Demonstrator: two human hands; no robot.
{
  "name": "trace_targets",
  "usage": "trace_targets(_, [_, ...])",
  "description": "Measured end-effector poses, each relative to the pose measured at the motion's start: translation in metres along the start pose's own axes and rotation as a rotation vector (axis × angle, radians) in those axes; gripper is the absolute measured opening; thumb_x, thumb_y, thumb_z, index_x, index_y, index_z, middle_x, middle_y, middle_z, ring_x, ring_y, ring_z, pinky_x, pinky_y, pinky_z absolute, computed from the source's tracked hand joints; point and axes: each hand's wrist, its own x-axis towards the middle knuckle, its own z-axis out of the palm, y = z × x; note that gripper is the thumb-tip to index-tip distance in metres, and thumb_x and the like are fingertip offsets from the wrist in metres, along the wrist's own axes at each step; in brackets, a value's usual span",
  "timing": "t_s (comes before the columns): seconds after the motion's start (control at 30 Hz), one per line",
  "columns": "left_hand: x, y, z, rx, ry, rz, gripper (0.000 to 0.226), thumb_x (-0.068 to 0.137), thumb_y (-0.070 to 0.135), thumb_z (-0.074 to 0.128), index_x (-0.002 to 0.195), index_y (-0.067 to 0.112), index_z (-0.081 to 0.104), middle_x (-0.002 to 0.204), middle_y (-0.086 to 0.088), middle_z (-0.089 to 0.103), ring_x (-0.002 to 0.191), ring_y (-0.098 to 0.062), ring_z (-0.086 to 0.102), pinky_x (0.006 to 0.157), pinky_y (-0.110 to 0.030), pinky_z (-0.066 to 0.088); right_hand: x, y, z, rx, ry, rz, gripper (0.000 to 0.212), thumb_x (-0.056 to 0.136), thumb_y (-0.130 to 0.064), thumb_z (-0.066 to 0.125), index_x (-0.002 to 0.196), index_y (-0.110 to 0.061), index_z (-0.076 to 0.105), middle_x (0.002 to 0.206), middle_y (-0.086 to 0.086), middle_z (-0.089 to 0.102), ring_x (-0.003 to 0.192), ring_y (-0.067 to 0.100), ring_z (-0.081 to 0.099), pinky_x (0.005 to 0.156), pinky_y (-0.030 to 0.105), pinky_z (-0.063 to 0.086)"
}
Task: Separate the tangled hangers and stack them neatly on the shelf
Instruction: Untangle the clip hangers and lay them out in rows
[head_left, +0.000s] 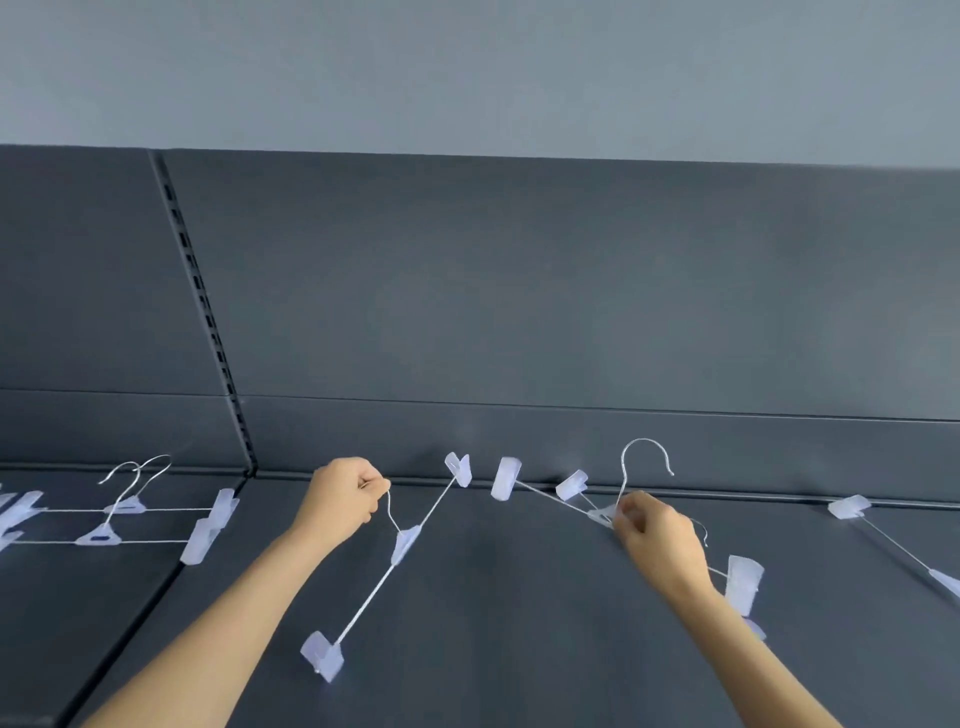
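Tangled hangers (595, 514) sit on the dark shelf (519, 597) near its back edge. The right hand (657, 540) pinches them at the middle piece, with one hook sticking up. The left hand (340, 499) is curled round the wire hook of a separate clip hanger (405, 543), which slants across the shelf between the arms. Off to the left, two stacked hangers (96, 536) lie flat beside the slotted upright (208, 312) — their left clips are cut off. Another hanger (849, 506) on the far right runs out of frame. The right forearm covers part of the tangle — can't tell how many are in there.
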Motion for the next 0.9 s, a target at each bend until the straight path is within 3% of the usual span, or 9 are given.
trace_targets(0.07, [0.003,0.005,-0.004,-0.012,0.017,0.016,0.017,0.084,0.008,0.055,0.075,-0.006,0.061,0.058,-0.005,0.059,0.047,-0.016,0.052,0.048,-0.021,0.04,-0.003,-0.004,-0.007,0.043,-0.064,-0.061,0.009,0.086,-0.023,0.057,0.079,-0.026,0.06,0.077,-0.006,0.067,0.075,0.021,0.059,0.062,0.031,0.044])
trace_targets(0.13, [0.004,0.007,-0.006,-0.017,-0.003,0.012,0.016,0.084,0.007,0.055,0.073,-0.003,0.063,0.058,-0.003,0.061,0.048,-0.015,0.054,0.053,-0.022,0.043,-0.009,-0.006,-0.008,0.043,-0.145,-0.125,0.021,0.084,-0.023,0.062,0.067,-0.034,0.055,0.07,-0.01,0.065,0.068,0.014,0.058,0.06,0.028,0.044])
trace_targets(0.33, [-0.006,0.006,-0.016,0.088,-0.141,0.039,0.02,0.086,0.007,0.052,0.068,0.01,0.062,0.059,0.002,0.06,0.052,-0.011,0.049,0.053,-0.022,0.039,-0.028,-0.006,0.01,0.101,-0.23,-0.232,0.032,0.082,-0.018,0.064,0.062,-0.039,0.052,0.061,-0.026,0.062,0.058,0.003,0.051,0.058,0.014,0.04])
trace_targets(0.53, [-0.028,0.004,-0.032,0.113,-0.166,0.07,0.023,0.085,0.011,0.055,0.063,0.017,0.058,0.058,0.007,0.054,0.045,0.001,0.045,0.046,-0.01,0.032,-0.048,-0.022,0.04,0.065,-0.279,-0.453,0.028,0.078,-0.027,0.069,0.063,-0.042,0.051,0.068,-0.025,0.061,0.07,0.009,0.046,0.065,0.018,0.038])
trace_targets(0.63, [-0.039,0.0,-0.043,0.089,-0.191,0.058,0.025,0.085,0.01,0.054,0.061,0.018,0.057,0.058,0.008,0.052,0.047,0.002,0.044,0.05,-0.009,0.034,-0.06,-0.045,0.06,-0.019,-0.275,-0.646,0.003,0.08,-0.024,0.064,0.078,-0.026,0.061,0.067,-0.018,0.057,0.072,0.01,0.042,0.068,0.021,0.036])
trace_targets(0.77, [-0.041,-0.013,-0.064,0.058,-0.191,0.03,0.02,0.085,0.013,0.056,0.066,0.017,0.062,0.062,0.011,0.055,0.058,-0.005,0.045,0.064,-0.021,0.04,-0.079,-0.083,0.094,-0.081,-0.154,-0.813,0.018,0.067,-0.024,0.067,0.082,-0.029,0.058,0.067,-0.014,0.059,0.066,0.007,0.048,0.054,0.011,0.038])
trace_targets(0.9, [-0.039,-0.029,-0.091,0.033,-0.204,-0.001,0.022,0.084,0.021,0.058,0.063,0.025,0.063,0.06,0.009,0.054,0.053,-0.009,0.044,0.06,-0.021,0.038,-0.092,-0.126,0.122,-0.13,-0.103,-0.88,0.022,0.061,-0.03,0.069,0.081,-0.03,0.058,0.062,-0.013,0.056,0.051,0.006,0.055,0.044,0.013,0.041])
